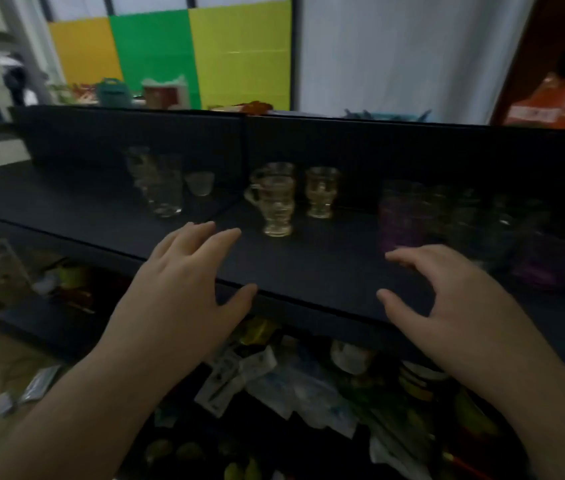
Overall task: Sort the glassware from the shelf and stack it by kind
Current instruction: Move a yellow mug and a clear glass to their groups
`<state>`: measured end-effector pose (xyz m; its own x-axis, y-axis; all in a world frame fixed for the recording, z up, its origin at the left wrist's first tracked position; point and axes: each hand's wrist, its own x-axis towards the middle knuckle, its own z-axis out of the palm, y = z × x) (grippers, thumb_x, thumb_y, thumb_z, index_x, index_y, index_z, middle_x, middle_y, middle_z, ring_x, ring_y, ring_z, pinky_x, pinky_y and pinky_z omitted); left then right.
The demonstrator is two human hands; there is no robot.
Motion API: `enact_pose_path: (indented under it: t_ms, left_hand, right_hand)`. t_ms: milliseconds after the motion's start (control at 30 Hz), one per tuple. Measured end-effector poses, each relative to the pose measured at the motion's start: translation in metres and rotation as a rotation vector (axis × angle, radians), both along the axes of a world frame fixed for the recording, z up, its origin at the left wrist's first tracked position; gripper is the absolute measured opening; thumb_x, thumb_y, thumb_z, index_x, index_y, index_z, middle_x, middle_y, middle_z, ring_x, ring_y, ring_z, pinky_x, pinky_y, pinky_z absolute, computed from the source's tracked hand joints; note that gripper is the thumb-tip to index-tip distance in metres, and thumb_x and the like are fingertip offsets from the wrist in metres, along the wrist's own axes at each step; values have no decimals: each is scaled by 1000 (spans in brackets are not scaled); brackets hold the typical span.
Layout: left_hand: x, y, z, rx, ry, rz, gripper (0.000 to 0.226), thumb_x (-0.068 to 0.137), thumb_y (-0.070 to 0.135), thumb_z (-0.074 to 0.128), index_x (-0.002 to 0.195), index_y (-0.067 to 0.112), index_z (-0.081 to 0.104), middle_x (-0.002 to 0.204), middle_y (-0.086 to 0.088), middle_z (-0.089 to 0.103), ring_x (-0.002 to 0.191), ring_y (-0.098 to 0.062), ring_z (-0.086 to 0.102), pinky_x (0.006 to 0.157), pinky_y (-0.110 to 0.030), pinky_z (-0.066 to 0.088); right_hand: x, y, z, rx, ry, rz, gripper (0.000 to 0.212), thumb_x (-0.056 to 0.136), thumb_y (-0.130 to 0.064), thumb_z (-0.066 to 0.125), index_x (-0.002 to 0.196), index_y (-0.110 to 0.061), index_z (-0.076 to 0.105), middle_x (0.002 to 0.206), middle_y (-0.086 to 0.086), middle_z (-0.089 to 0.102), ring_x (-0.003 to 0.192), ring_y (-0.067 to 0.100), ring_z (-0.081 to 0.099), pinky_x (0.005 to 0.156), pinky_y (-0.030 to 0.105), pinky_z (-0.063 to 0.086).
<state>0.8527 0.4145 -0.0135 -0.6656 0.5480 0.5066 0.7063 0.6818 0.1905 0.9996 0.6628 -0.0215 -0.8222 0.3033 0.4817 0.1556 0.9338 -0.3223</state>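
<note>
Both empty hands hover before shelf [308, 271] bearing footed mugs [275, 202]

No legible text, label or number on anything here.

Both hands out, palms down — left hand [184, 289], right hand [447, 299] — fingers [204, 237] loosely spread, empty.

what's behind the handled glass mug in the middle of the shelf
Directly behind the handled glass mug stands another clear glass; only its rim and upper part show above the mug, the rest is covered. Behind both is the dark back panel.
</note>
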Motion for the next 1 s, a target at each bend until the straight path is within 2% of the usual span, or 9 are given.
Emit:
enact_pose_path:
  t_ms: [133,233,367,467,667,867,1000]
  left_hand:
    - [-37,-66,-10,17,-45,84,74,81,61,55,146,35,33,151,6,33,141,-15,21,110,-36,29]
    - [-60,-99,-18,34,-66,126,73,80,61,56,145,34,35,149,6,35,137,-16,27,106,-35,32]
    - [-86,-140,-27,50,-87,201,73,79,59,58,144,34,37,147,4,38,135,-19,33,104,-37,35]
    - [-109,-172,-28,58,-88,275,72,77,56,62,141,32,43,143,2,44,131,-24,40,102,-43,40]
    - [-166,-206,-15,19,-85,371,72,76,54,65,141,34,44,143,4,44,130,-23,41,102,-42,40]
    - [-222,-213,-15,18,-96,331,72,76,56,61,143,36,41,145,9,40,133,-18,36,102,-38,36]
    - [-269,-215,-23,38,-92,241,73,76,65,51,143,37,40,145,8,40,134,-17,35,103,-38,36]
  right_hand:
    - [-46,-59,-5,32,-51,72,48,86,-57,56,131,-44,51,120,-31,43,112,-9,40,85,15,32]
    - [-77,-94,-7,47,-84,124,48,86,-58,55,132,-44,51,123,-31,44,115,-8,42,87,17,36]
    - [-133,-130,-7,55,-85,229,48,88,-56,56,134,-42,51,125,-30,45,116,-8,42,87,14,35]
    - [-179,-155,-9,33,-44,315,48,88,-54,56,134,-39,52,126,-26,48,118,-6,43,91,17,39]
    - [-269,-198,-10,-1,19,451,50,88,-54,55,134,-34,52,124,-21,51,116,1,48,93,24,45]
    - [-321,-222,-6,20,-8,419,49,89,-53,54,133,-32,54,119,-18,55,111,3,50,86,22,44]
    - [-339,-225,-7,37,-47,323,49,87,-56,53,131,-34,55,118,-22,54,110,0,49,83,20,40]
